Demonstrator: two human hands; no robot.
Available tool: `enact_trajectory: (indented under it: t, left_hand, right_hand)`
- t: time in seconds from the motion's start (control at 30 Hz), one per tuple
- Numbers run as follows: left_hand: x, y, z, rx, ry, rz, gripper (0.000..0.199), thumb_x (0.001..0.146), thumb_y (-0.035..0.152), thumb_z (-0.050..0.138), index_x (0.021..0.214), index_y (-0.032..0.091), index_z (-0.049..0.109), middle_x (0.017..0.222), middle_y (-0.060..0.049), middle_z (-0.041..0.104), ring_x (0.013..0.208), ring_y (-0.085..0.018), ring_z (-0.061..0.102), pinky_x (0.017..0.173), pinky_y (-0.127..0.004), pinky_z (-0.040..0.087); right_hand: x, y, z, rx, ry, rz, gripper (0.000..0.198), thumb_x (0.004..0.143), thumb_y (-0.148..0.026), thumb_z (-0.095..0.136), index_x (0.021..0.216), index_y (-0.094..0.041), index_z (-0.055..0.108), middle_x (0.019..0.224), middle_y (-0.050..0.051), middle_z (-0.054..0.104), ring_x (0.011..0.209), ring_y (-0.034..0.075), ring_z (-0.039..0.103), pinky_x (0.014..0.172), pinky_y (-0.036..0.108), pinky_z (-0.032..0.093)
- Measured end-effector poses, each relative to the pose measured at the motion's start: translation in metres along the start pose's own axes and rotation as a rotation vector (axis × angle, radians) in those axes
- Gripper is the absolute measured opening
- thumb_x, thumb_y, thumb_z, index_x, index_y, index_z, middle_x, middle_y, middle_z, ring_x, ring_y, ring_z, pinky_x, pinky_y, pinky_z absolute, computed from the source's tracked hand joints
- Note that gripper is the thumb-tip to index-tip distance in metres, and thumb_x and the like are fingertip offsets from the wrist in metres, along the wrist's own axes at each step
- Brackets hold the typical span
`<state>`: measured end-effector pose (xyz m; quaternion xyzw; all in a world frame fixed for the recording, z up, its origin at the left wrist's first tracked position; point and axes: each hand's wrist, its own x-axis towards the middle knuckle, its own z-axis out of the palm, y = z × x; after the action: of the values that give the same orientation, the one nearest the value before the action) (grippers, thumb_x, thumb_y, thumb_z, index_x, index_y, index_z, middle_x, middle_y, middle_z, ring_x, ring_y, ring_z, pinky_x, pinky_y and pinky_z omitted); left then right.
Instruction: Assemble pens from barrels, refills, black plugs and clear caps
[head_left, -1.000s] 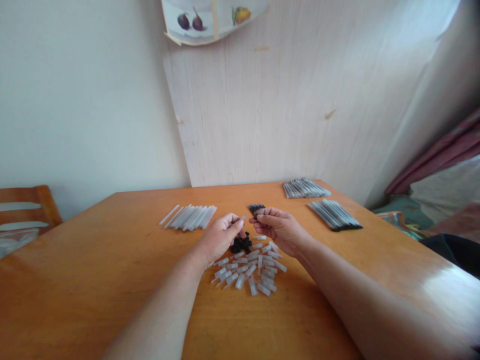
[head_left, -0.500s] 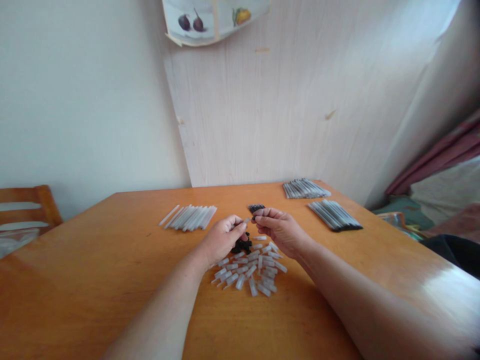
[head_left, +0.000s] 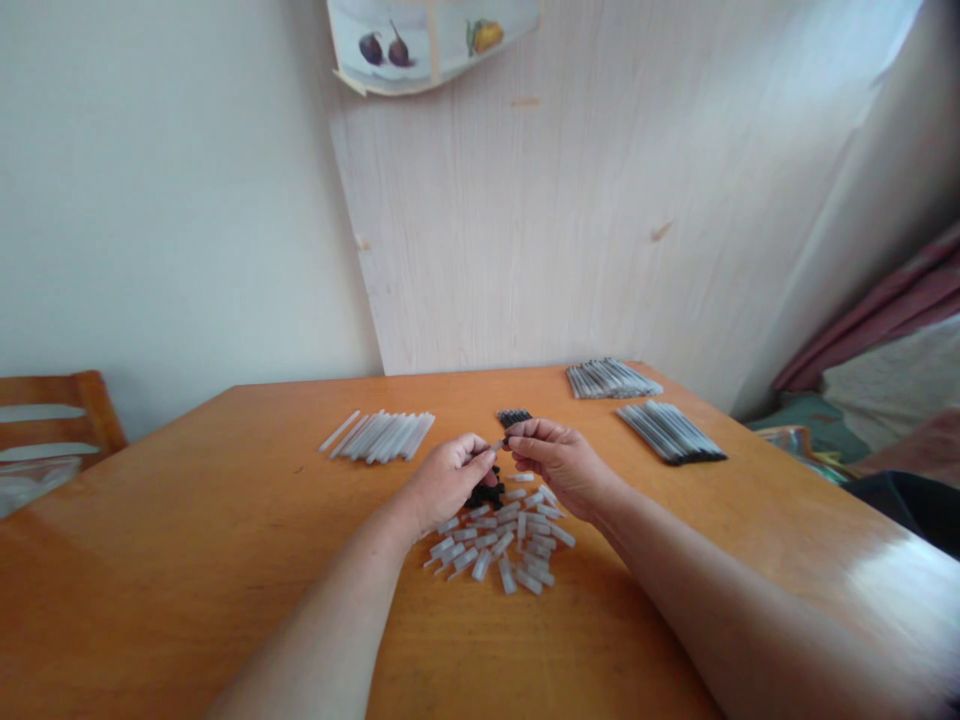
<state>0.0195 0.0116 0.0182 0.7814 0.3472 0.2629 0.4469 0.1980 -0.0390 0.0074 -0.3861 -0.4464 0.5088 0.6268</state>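
Observation:
Over the middle of the table, my left hand (head_left: 450, 478) pinches a small translucent plastic piece (head_left: 496, 446) between thumb and fingers. Close against it, my right hand (head_left: 559, 458) is closed on a small black piece (head_left: 506, 440), mostly covered by the fingertips. The two pieces meet or nearly meet; the fingers hide the exact contact. Under my hands lies a heap of small black pieces (head_left: 487, 492), partly hidden by the left hand. Nearer to me, many short translucent plastic pieces (head_left: 517, 540) with narrow tips are scattered in a loose pile.
White translucent tubes (head_left: 390, 437) lie in a row on the left of the wooden table (head_left: 300, 560). Dark-ended tubes (head_left: 671, 432) and another stack of grey tubes (head_left: 611, 378) lie right. Small dark-tipped pieces (head_left: 514, 414) sit behind my hands. A chair (head_left: 97, 410) stands left.
My fingertips have drawn slightly closer together, bringing the translucent piece up to the black one. The piles and tubes lie as before.

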Motion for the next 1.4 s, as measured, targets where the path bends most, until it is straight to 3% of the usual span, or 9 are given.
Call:
enact_trajectory:
  t: [0.37, 0.67, 1.4]
  left_hand:
    - [0.0012, -0.0038, 0.0004, 0.049, -0.016, 0.005, 0.032, 0.089, 0.047, 0.047, 0.091, 0.017, 0.059, 0.082, -0.003, 0.069, 0.056, -0.009, 0.049, 0.056, -0.023, 0.036]
    - [-0.0002, -0.0009, 0.0013, 0.08, -0.009, 0.004, 0.033, 0.087, 0.048, 0.048, 0.089, 0.016, 0.06, 0.081, -0.004, 0.069, 0.067, -0.014, 0.057, 0.06, -0.025, 0.04]
    - [0.0003, -0.0092, 0.0024, 0.327, 0.031, 0.125, 0.033, 0.09, 0.044, 0.043, 0.085, 0.019, 0.063, 0.079, -0.002, 0.068, 0.072, -0.016, 0.059, 0.062, -0.025, 0.039]
  right_hand:
    - [-0.0003, -0.001, 0.0015, -0.035, -0.004, 0.001, 0.023, 0.065, -0.032, 0.078, 0.078, -0.018, 0.065, 0.069, -0.001, 0.058, 0.063, 0.01, 0.048, 0.063, 0.027, 0.038]
    - [-0.0004, -0.0001, 0.0008, -0.164, -0.022, -0.026, 0.023, 0.069, -0.035, 0.074, 0.078, -0.017, 0.063, 0.067, -0.002, 0.057, 0.061, 0.01, 0.047, 0.061, 0.026, 0.037]
    - [-0.0012, -0.0015, -0.0051, -0.746, -0.025, -0.118, 0.023, 0.082, -0.04, 0.057, 0.078, -0.019, 0.06, 0.065, -0.001, 0.056, 0.06, 0.012, 0.047, 0.057, 0.026, 0.036]
